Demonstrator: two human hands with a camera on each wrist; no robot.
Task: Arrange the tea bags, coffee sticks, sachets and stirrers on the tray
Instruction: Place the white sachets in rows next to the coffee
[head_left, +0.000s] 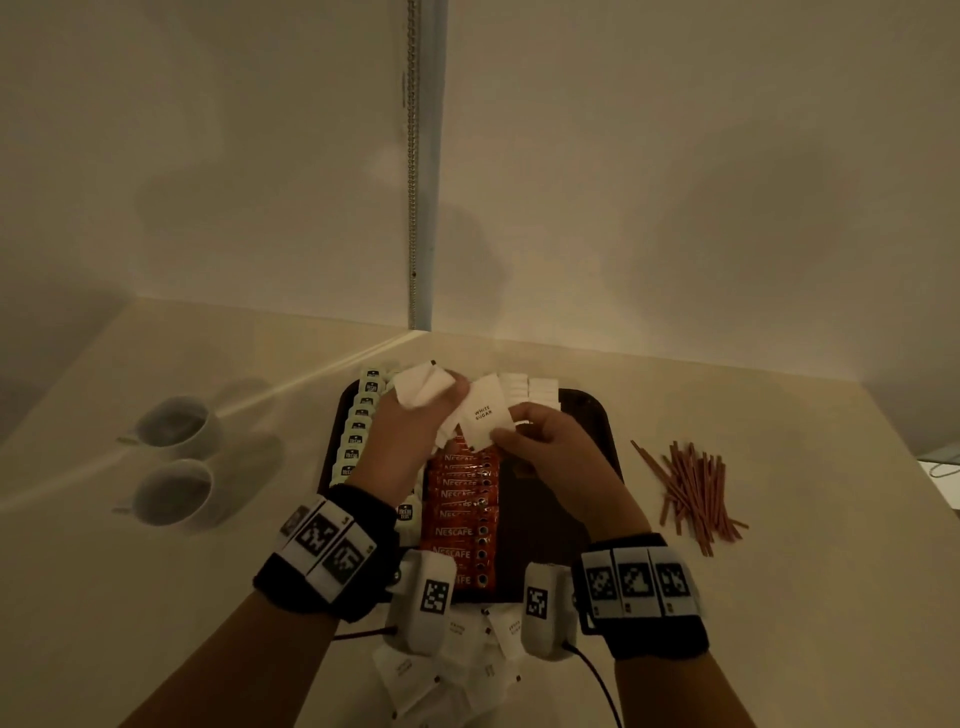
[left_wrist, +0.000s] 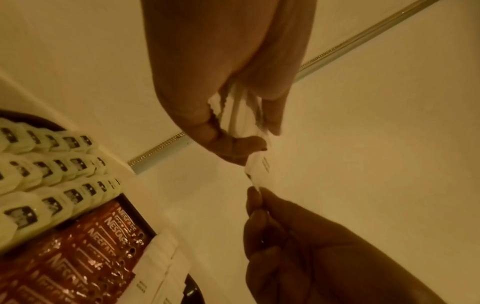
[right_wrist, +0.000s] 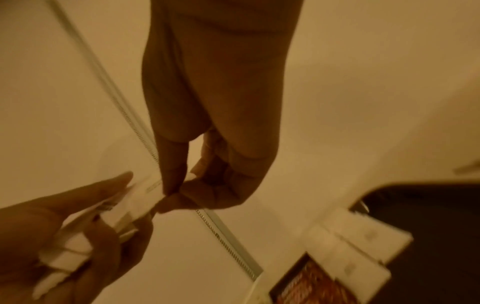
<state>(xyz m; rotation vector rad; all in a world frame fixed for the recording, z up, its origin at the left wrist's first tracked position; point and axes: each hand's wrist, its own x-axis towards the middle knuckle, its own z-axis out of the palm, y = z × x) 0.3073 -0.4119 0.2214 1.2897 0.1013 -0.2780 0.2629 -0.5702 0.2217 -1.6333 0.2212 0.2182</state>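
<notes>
Pale corner counter (head_left: 779, 467), dim warm light. Left hand (head_left: 410, 441) curled round a bunch of white sachets (head_left: 421, 387); right hand (head_left: 550, 447) pinching one white sugar sachet (head_left: 485, 415) by thumb and forefinger, both above dark tray (head_left: 597, 431). Below on tray: tea bags (head_left: 358, 431) left, Nescafé sticks (head_left: 462, 514) centre. Stirrers (head_left: 693, 491) heaped right of tray, two cups (head_left: 174, 457) left.
</notes>
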